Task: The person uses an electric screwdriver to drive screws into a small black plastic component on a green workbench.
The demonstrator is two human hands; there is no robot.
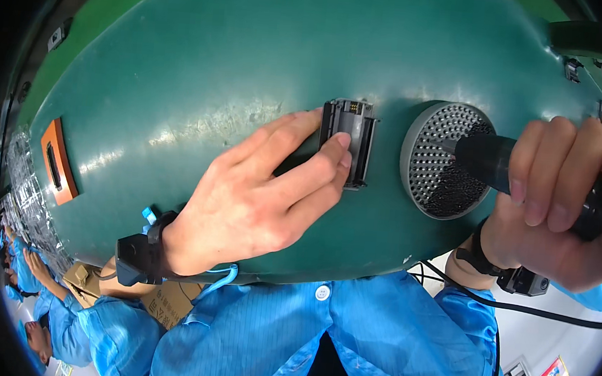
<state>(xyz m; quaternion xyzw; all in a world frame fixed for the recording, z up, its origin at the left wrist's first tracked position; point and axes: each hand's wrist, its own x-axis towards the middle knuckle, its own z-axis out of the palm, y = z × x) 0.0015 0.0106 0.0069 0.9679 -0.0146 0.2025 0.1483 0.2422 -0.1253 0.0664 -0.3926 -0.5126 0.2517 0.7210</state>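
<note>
My left hand rests on the green tabletop with its fingers around a small black and grey plastic housing, which has gold contacts at its far end. The index finger and thumb side hold its left part, partly hiding it. To the right stands a round grey dish with a perforated plate and many small dark screws over its near part. My right hand is wrapped round a dark electric screwdriver. Its tip points left at the dish; I cannot tell whether it touches a screw.
An orange block with a dark slot lies at the left, near clear plastic wrapping. Small dark parts lie at the far right. A black cable runs across the lower right. Below left are a cardboard box and other people in blue.
</note>
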